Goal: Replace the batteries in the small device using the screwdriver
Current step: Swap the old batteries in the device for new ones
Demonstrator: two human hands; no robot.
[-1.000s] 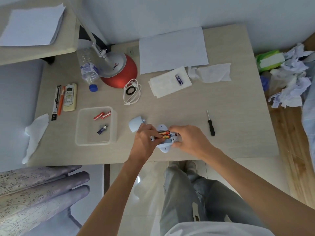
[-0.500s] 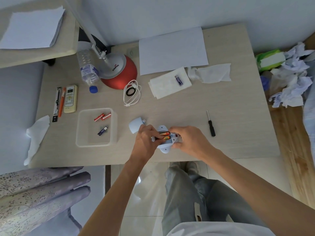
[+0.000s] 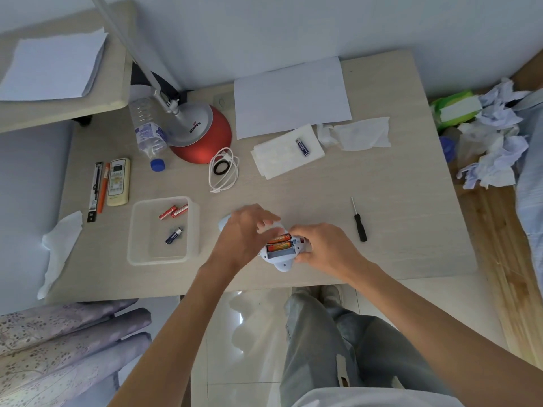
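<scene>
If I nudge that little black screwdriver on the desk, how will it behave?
The screwdriver looks stiff and probably light: thin metal shaft, short handle. The handle seems round, so a sideways push may roll it across the smooth desk. It lies flat, so likely needs a fingertip pinch.

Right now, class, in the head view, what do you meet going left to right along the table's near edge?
Tissue → plastic tray → left hand → small device → right hand → screwdriver.
</scene>
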